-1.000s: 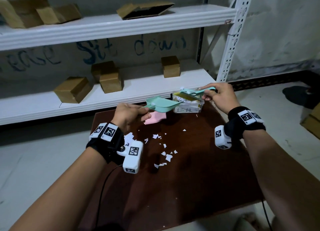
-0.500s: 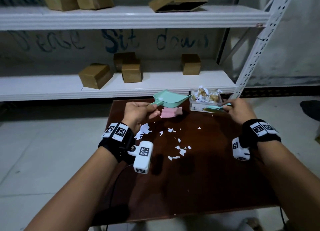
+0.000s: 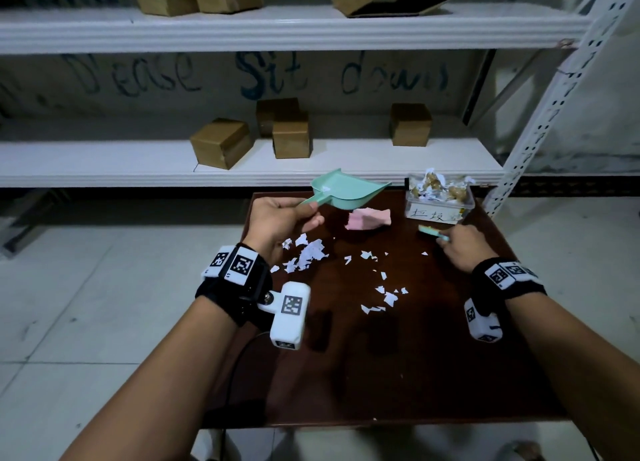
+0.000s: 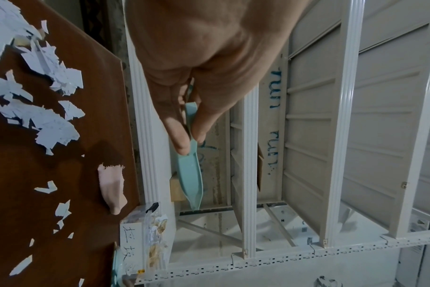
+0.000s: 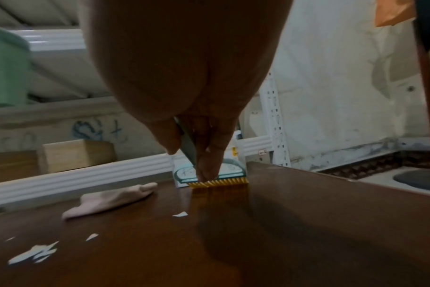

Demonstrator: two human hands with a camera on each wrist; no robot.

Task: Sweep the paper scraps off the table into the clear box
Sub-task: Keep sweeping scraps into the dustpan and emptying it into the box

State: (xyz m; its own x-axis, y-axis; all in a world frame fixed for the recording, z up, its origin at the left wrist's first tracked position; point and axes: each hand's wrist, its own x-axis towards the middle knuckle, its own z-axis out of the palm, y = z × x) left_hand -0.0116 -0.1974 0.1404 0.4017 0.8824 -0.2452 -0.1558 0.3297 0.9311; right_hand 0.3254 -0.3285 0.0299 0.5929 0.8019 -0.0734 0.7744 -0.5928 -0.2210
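White paper scraps [image 3: 308, 252] [image 4: 49, 124] [image 5: 35, 254] lie scattered over the dark brown table [image 3: 398, 363]. My left hand [image 3: 277, 218] [image 4: 192, 108] pinches the handle of a mint-green dustpan [image 3: 343, 192] [image 4: 190, 178], held tilted above the table's far edge. My right hand [image 3: 460, 249] [image 5: 197, 147] grips a small mint brush [image 3: 431, 232] [image 5: 217, 174] whose yellow bristles touch the table just in front of the clear box [image 3: 438, 201] [image 4: 145, 238]. The box holds crumpled paper and bears a handwritten label.
A pink crumpled piece [image 3: 369, 219] [image 5: 111, 200] lies between dustpan and box. Behind the table stands a white metal shelf [image 3: 242, 164] with several cardboard boxes [image 3: 221, 142]. Pale tiled floor [image 3: 86, 287] surrounds the table.
My right hand has brought the brush down from the top of the clear box to the table in front of it. The dustpan has drawn back left from the box and stays raised.
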